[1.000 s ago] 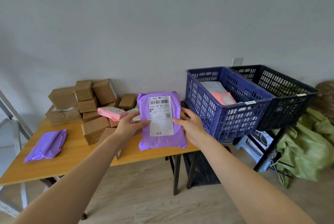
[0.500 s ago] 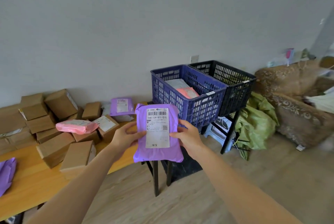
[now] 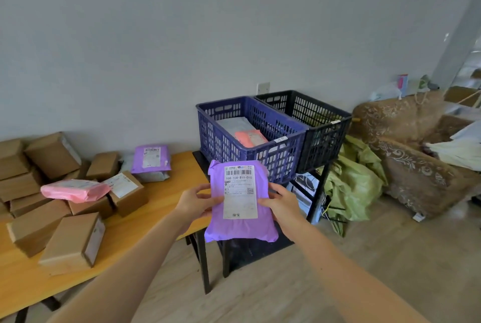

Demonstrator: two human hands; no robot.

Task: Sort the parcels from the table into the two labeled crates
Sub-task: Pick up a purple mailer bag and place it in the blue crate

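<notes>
Sorting stands at the label-reading step: we hold a purple parcel (image 3: pixel 240 200) up in both hands, white label facing us, in the air just past the right end of the worktop (image 3: pixel 166 200) and in front of the near wall of the blue crate (image 3: pixel 226 145). Our left hand (image 3: pixel 194 201) pinches the parcel's left edge with the thumb on the front, and our right hand (image 3: pixel 282 204) does the same on the right edge, so each grip is closed on the parcel. The blue crate holds a grey parcel (image 3: pixel 234 123) and an orange-pink parcel (image 3: pixel 250 137); the black crate (image 3: pixel 322 143) stands against it on the right, its floor hidden from us. Small white tags (image 3: pixel 281 139) sit on the crates' near rims, too small for us to read. Next, we judge, the label must be matched to a tag, then the parcel lifted over the chosen rim and released. Brown boxes (image 3: pixel 70 242), a pink parcel (image 3: pixel 75 189) and a second purple parcel (image 3: pixel 151 158) wait on the worktop.
</notes>
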